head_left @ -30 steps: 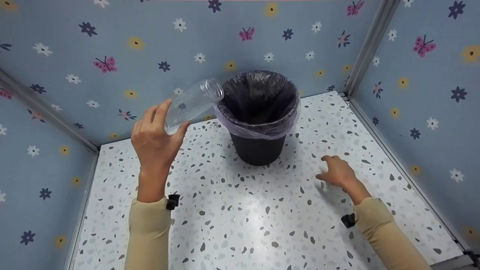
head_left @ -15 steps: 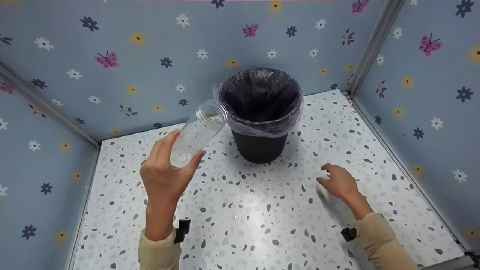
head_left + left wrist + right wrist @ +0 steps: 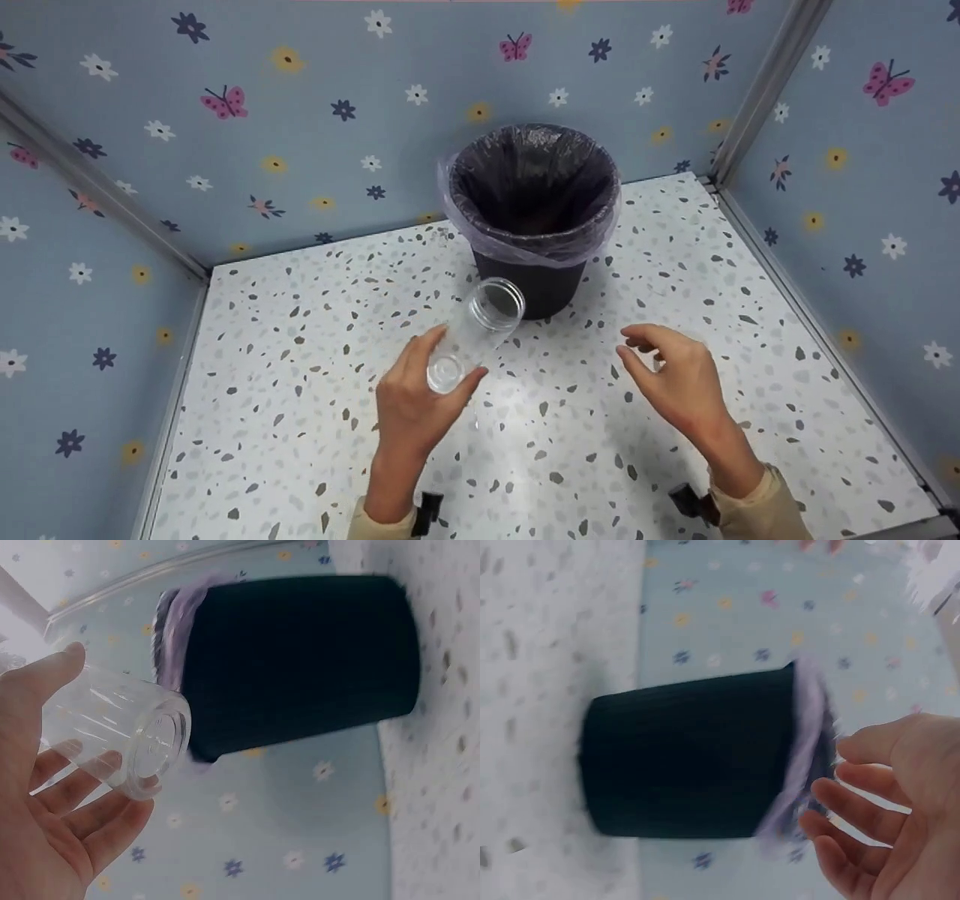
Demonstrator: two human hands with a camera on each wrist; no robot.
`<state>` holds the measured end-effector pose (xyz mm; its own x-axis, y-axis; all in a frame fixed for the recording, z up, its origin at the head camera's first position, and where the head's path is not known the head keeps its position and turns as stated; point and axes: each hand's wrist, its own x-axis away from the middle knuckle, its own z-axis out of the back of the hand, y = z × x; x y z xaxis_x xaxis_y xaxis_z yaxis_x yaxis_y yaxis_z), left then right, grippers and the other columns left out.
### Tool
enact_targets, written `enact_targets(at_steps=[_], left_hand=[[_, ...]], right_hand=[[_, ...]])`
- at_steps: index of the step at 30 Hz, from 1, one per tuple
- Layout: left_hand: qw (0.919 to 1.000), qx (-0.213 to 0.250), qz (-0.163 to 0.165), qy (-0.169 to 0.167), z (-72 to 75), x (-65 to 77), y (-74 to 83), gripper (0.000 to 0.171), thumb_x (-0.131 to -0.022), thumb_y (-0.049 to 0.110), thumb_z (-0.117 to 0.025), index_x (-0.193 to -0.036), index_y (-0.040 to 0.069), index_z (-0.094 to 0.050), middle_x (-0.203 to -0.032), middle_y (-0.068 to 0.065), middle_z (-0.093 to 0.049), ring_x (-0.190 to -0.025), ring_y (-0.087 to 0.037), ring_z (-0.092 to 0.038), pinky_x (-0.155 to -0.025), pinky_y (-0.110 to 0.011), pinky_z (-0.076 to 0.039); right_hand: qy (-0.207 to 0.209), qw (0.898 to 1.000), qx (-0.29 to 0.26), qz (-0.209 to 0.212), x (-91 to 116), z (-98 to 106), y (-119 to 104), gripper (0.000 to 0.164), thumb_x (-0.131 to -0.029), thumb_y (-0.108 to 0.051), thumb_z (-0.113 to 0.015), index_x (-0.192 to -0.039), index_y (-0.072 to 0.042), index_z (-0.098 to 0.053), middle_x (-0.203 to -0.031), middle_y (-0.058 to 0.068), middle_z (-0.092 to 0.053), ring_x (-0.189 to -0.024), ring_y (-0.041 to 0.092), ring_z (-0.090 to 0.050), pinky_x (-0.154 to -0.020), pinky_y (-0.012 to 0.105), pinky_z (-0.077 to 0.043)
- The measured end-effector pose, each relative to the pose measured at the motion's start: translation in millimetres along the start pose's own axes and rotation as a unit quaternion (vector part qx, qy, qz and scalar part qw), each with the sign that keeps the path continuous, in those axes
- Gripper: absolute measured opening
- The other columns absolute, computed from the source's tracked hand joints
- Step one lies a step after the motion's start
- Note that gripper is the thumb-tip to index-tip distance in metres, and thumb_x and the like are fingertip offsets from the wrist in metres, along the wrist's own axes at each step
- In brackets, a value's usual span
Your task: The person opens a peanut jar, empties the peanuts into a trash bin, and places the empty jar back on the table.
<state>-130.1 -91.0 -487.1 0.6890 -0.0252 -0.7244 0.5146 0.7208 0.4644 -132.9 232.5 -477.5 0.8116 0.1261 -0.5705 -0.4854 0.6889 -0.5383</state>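
In the head view my left hand point(image 3: 416, 409) grips a clear plastic jar point(image 3: 476, 337), thumb on one side and fingers on the other. The jar is tilted, its lidless threaded mouth pointing up and away to the right. Its round base point(image 3: 157, 746) shows in the left wrist view, with my fingers curled round the wall. My right hand point(image 3: 679, 382) hovers to the right of the jar, fingers loosely bent and holding nothing. Behind both hands stands a black trash bin point(image 3: 532, 281) with a purple bag point(image 3: 536, 247) folded over its rim.
The bin stands on a white speckled tabletop point(image 3: 300, 390) near the back panel. Blue panels point(image 3: 300, 135) with flowers and butterflies enclose the table at the back and both sides. Grey metal posts point(image 3: 765, 90) run along the corners.
My left hand has brought the jar from beside the bin's rim down and right, closer to me. My right hand has moved slightly toward me. The head view has tilted down a little.
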Motion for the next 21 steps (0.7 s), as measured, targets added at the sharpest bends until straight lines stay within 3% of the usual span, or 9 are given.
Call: enact_targets(at_steps=[4, 8, 14, 21], left_hand=[[0.9997, 0.012, 0.016, -0.015, -16.0, 22.7, 1.7, 0.066, -0.068, 0.042, -0.087, -0.119, 0.007, -0.063, -0.104, -0.006, -0.068, -0.089, -0.021, -0.068, -0.070, -0.035, -0.056], [0.9984, 0.029, 0.035, -0.034, -30.4, 44.1, 2.6, 0.068, -0.069, 0.041, -0.088, -0.120, 0.006, -0.061, -0.107, -0.007, -0.067, -0.096, -0.022, -0.067, -0.077, -0.036, -0.056], [0.9925, 0.058, 0.078, -0.074, -47.9, 71.1, 8.2, 0.067, -0.071, 0.042, -0.086, -0.121, 0.007, -0.058, -0.106, -0.006, -0.066, -0.093, -0.022, -0.067, -0.075, -0.038, -0.055], [0.9883, 0.090, 0.092, -0.082, -59.8, 90.6, 8.6, 0.068, -0.070, 0.036, -0.088, -0.123, 0.007, -0.056, -0.108, -0.007, -0.064, -0.092, -0.021, -0.065, -0.074, -0.041, -0.055]], right_hand=[[0.014, 0.995, -0.042, 0.084, -9, 8, -32, 0.030, -0.077, -0.001, -0.079, -0.105, -0.010, -0.073, -0.092, -0.001, -0.071, -0.077, 0.015, -0.065, -0.066, 0.018, -0.048], [-0.004, 0.988, -0.074, 0.134, -14, 5, -55, 0.040, -0.076, -0.003, -0.081, -0.114, -0.010, -0.071, -0.102, -0.001, -0.069, -0.079, 0.012, -0.063, -0.067, 0.018, -0.049], [-0.044, 0.984, -0.074, 0.156, -10, -9, -71, 0.040, -0.076, -0.009, -0.083, -0.115, -0.014, -0.072, -0.116, 0.002, -0.065, -0.090, 0.016, -0.067, -0.072, 0.026, -0.053], [-0.105, 0.983, -0.067, 0.132, 3, -25, -73, 0.016, -0.082, -0.012, -0.078, -0.097, -0.017, -0.075, -0.131, 0.006, -0.056, -0.088, 0.009, -0.066, -0.069, 0.024, -0.053]])
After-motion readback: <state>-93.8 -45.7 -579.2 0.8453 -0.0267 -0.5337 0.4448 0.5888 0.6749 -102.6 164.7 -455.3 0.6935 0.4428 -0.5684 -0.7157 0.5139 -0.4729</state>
